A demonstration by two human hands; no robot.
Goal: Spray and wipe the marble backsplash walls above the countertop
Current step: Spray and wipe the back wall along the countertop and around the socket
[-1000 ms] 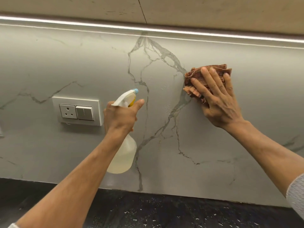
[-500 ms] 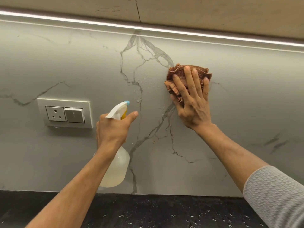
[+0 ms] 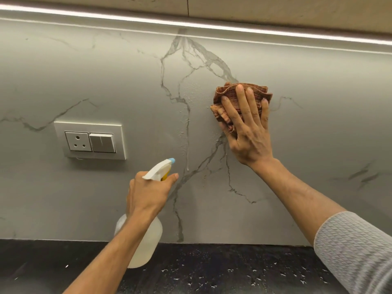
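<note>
The crumpled rust-brown woven cloth [image 3: 232,96] is pressed against the grey veined marble backsplash [image 3: 318,128] under the straight, spread fingers of the right hand [image 3: 249,134], forearm raised. The translucent plastic spray bottle [image 3: 146,253] is gripped at its neck by the left hand [image 3: 148,194], lower and leftward, nozzle pointed at the wall, body hung below the wrist, over the black speckled table [image 3: 233,272].

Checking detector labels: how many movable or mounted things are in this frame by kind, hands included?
spray bottle: 1
cloth: 1
socket-and-switch plate: 1
hands: 2, left hand and right hand
Total: 5
</note>
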